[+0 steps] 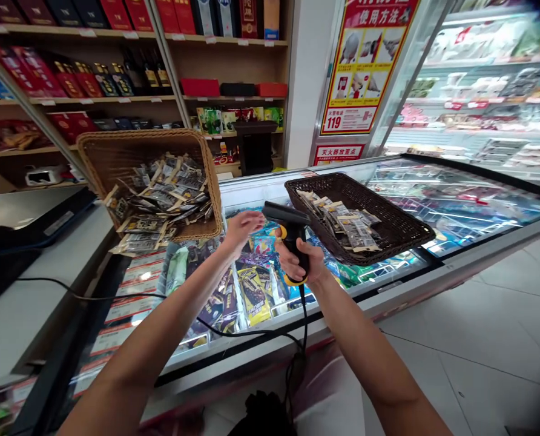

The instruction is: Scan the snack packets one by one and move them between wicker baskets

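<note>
My right hand (pixel 313 261) is wrapped round the grip of a black and yellow handheld barcode scanner (pixel 284 213), held above the freezer glass with its head pointing left. A black cable (pixel 304 315) hangs from its handle. Close to the scanner's head, on the left, my left hand (pixel 244 230) has its fingers stretched out and nothing visible in it. Behind that hand, a tan wicker basket (pixel 149 138) is tilted and full of small flat packets (pixel 172 188). On the right lies a dark brown basket (pixel 399 233) with more packets (pixel 342 221) in its left part.
Both baskets rest on a glass-topped chest freezer (pixel 261 357) holding colourful packages. A white counter (pixel 65 290) stands at the left, with the cable running across from it. Shelves of boxes and bottles (pixel 111 94) rise behind. A lit display fridge (pixel 483 91) is at the right.
</note>
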### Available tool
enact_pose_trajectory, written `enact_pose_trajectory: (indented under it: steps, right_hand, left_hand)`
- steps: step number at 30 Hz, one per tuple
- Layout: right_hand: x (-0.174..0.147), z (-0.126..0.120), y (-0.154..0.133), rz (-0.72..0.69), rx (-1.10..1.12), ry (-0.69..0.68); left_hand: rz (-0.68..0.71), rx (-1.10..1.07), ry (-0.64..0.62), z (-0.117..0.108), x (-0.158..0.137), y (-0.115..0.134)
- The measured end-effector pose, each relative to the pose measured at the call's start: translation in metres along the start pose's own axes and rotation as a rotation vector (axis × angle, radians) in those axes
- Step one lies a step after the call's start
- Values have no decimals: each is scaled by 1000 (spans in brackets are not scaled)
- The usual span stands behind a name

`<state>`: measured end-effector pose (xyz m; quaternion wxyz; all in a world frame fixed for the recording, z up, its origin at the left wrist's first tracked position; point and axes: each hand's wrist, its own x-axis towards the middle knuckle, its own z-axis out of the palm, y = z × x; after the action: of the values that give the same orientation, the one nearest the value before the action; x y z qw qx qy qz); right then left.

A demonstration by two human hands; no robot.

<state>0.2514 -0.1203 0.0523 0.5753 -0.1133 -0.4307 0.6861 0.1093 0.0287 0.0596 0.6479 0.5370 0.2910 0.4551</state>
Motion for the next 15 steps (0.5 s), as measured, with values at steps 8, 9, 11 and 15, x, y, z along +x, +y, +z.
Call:
enact_pose_trajectory:
  steps: [8, 9, 11, 15]
  right_hand:
    - [4, 3, 7, 69, -48, 120]
    - [4, 3, 8, 70, -46, 115]
    - [5, 1, 9, 69, -45, 111]
    - [7, -1, 10, 93, -72, 123]
  left_hand:
    - [400, 646, 1108, -163, -49, 64]
    - [361, 676, 1200, -177, -47, 67]
    - [195, 669, 1303, -196, -39, 70]
    - [30, 619, 1315, -213, -21, 71]
